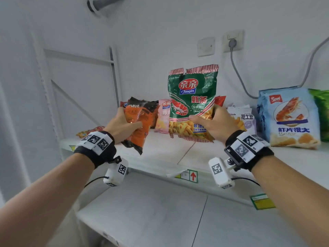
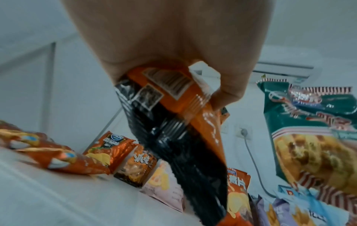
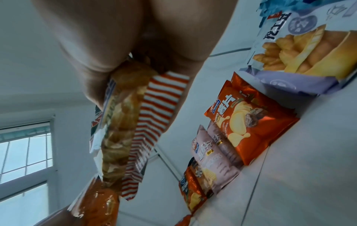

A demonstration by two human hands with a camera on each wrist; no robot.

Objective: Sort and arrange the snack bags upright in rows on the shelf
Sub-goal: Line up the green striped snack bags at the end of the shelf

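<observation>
Your right hand (image 1: 218, 122) is clamped on the lower part of the green shrimp-stick bag (image 1: 193, 102), holding it upright, long axis vertical, its bottom edge just above the shelf (image 1: 160, 150). Your left hand (image 1: 122, 124) grips the orange-and-black bag (image 1: 140, 125) round its middle, tilted, lower end toward you. The back row (image 1: 162, 115) of standing bags lies straight behind both hands; the green one looks nearest to being set down.

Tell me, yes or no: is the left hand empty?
No, the left hand grips an orange and black snack bag held above the shelf.
</observation>
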